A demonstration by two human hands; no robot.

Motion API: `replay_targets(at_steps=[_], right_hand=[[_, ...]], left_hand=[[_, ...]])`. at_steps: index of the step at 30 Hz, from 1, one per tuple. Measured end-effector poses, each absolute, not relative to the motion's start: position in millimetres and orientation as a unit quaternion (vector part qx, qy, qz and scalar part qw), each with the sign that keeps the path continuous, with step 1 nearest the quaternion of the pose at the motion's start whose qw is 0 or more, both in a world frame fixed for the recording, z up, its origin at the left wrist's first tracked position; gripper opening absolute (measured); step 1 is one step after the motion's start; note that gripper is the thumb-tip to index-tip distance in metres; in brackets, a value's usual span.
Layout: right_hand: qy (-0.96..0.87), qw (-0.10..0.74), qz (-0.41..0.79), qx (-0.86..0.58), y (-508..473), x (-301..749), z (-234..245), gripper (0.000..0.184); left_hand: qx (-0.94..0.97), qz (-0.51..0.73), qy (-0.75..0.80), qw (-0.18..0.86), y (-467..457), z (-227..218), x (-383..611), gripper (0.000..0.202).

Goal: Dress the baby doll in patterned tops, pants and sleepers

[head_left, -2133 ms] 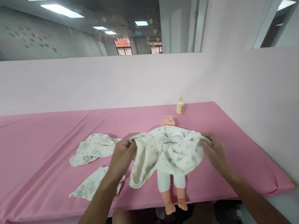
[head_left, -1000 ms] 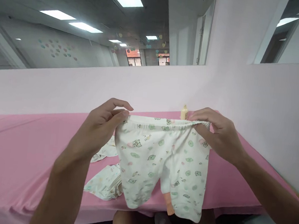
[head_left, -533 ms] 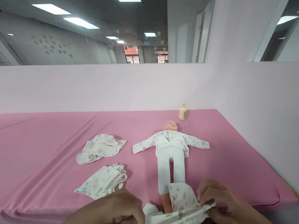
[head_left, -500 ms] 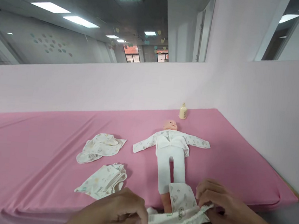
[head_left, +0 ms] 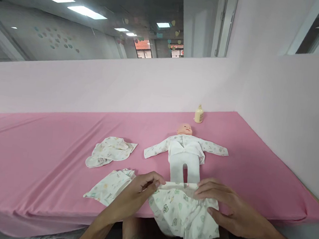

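My left hand (head_left: pixel 137 192) pinches the left end of the waistband of small white printed baby pants (head_left: pixel 181 215). My right hand (head_left: pixel 224 203) rests on the waistband's right side, fingers stretched out and thumb apart. The pants lie over the lower legs of a baby doll (head_left: pixel 185 130) and drape past the table edge; its feet are hidden. The doll lies on its back, head away from me, arms spread. It wears a white printed top (head_left: pixel 161 148) and plain white leggings (head_left: pixel 177 168).
Two crumpled printed cloths, a farther one (head_left: pixel 113 150) and a nearer one (head_left: pixel 110 188), lie left of the doll on the pink-covered table (head_left: pixel 45 161). A cream pump bottle (head_left: pixel 198 114) stands behind its head. Walls border the back and right; a mirror (head_left: pixel 99 42) hangs behind.
The pants' waistband has moved away from me, up over the doll's lower legs. My right hand's fingers have straightened from a pinch; my left still pinches. The view has tilted down slightly.
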State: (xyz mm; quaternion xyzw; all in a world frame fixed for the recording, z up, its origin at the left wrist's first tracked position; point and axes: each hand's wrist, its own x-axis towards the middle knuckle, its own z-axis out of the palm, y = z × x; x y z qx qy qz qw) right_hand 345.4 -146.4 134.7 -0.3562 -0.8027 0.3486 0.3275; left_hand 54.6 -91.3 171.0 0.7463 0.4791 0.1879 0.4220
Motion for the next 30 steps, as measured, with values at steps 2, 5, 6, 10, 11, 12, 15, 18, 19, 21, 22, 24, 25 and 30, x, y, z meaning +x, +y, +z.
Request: replay_targets(at_steps=[2, 5, 6, 10, 11, 12, 15, 18, 19, 21, 22, 24, 25, 30], right_hand=[[-0.811, 0.305, 0.396, -0.304, -141.6, 332.8, 144.9, 0.032], [-0.785, 0.303, 0.454, -0.294, -128.8, 310.2, 150.4, 0.031], [-0.773, 0.31, 0.461, -0.305, -123.9, 304.9, 149.0, 0.03], [-0.745, 0.38, 0.403, -0.371, -109.7, 299.1, 133.2, 0.033], [-0.742, 0.399, 0.375, -0.386, -108.4, 299.9, 129.2, 0.036], [-0.742, 0.412, 0.355, -0.392, -107.9, 300.6, 126.1, 0.034], [-0.754, 0.418, 0.344, -0.372, -109.4, 300.7, 125.2, 0.01], [-0.752, 0.415, 0.353, -0.37, -112.5, 298.8, 134.9, 0.012], [-0.746, 0.416, 0.355, -0.38, -113.6, 298.4, 139.0, 0.02], [-0.738, 0.406, 0.366, -0.395, -115.8, 298.9, 146.3, 0.028], [-0.737, 0.396, 0.379, -0.394, -116.5, 299.8, 148.9, 0.025], [-0.732, 0.373, 0.422, -0.383, -115.7, 302.6, 151.3, 0.01], [-0.725, 0.362, 0.451, -0.373, -113.6, 304.1, 151.0, 0.01], [-0.644, 0.332, 0.588, -0.359, -96.9, 301.6, 143.4, 0.041]], left_hand=[[0.759, 0.2, 0.45, 0.427, -93.9, 177.3, 66.5, 0.033], [0.788, 0.207, 0.393, 0.426, -96.0, 189.0, 86.6, 0.029], [0.796, 0.209, 0.38, 0.423, -95.1, 192.5, 91.8, 0.028], [0.801, 0.223, 0.384, 0.402, -84.8, 201.9, 99.5, 0.028], [0.798, 0.225, 0.391, 0.399, -81.9, 203.4, 99.1, 0.029], [0.796, 0.227, 0.396, 0.398, -79.4, 204.8, 98.4, 0.029], [0.796, 0.225, 0.396, 0.398, -75.6, 209.8, 98.0, 0.028], [0.809, 0.212, 0.373, 0.401, -75.5, 216.5, 100.6, 0.028], [0.815, 0.206, 0.363, 0.402, -75.7, 218.8, 101.6, 0.028], [0.826, 0.198, 0.348, 0.398, -75.9, 222.5, 103.1, 0.028], [0.83, 0.196, 0.348, 0.391, -75.9, 223.9, 103.5, 0.028], [0.833, 0.189, 0.364, 0.371, -76.1, 225.6, 103.7, 0.029], [0.833, 0.186, 0.376, 0.36, -76.4, 225.9, 103.9, 0.03], [0.842, 0.178, 0.37, 0.349, -81.7, 223.0, 115.4, 0.03]])
